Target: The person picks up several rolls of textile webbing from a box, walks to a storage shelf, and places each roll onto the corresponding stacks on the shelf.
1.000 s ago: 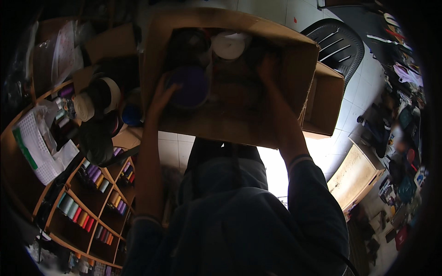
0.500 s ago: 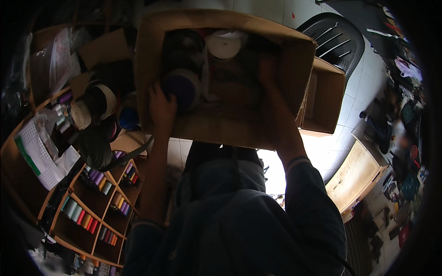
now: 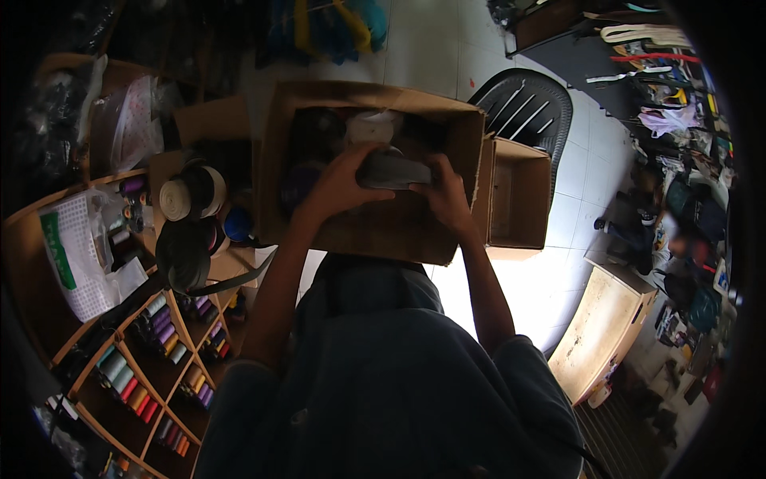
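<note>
Over the open mouth of a cardboard box (image 3: pixel 381 241), a dark grey roll (image 3: pixel 396 171), seemingly of tape or webbing, is held in both hands. My left hand (image 3: pixel 345 185) grips its left end, thumb below and fingers behind. At the other end, the fingers and thumb of my right hand (image 3: pixel 447 194) close on the roll. Inside the box a white roll (image 3: pixel 373 126) lies at the back, and a dark purple roll (image 3: pixel 299 185) sits by the left wall. Shadow hides most of the other contents.
To the right stand a smaller open box (image 3: pixel 519 191) and a black slatted chair (image 3: pixel 531 112). Rolls of strap (image 3: pixel 182 194) lie on the left, above a wooden shelf (image 3: pixel 132 363) of coloured thread spools. A worn wooden cabinet (image 3: pixel 600 331) is at lower right.
My right hand has come up from inside the box with the dark grey roll. My left hand has left the purple roll and box wall and now grips the grey roll too.
</note>
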Tool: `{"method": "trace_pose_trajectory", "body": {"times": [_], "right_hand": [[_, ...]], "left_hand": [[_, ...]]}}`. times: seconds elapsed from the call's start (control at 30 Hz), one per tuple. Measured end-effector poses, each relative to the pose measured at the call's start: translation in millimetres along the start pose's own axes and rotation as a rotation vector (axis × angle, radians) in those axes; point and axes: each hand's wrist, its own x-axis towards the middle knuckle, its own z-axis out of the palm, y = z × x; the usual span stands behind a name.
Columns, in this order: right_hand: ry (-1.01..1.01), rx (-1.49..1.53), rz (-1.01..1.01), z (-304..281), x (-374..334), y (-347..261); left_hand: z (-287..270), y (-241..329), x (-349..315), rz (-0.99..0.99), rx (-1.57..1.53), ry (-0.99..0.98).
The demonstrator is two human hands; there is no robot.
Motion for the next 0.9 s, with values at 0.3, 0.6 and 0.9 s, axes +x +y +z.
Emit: {"method": "trace_pose_trajectory", "body": {"times": [0.3,0.6,0.9], "right_hand": [[0.148,0.519,-0.117,-28,-21,-51],[-0.225,0.124,-0.315,-71,-10,-127],[0.036,0.437,-0.058,-54,-8,-129]], "left_hand": [[-17,56,6,0.19,0.063,0.196],[-44,104,6,0.241,0.186,-0.035],[-34,105,-11,-0.004,-0.141,0.279]]}}
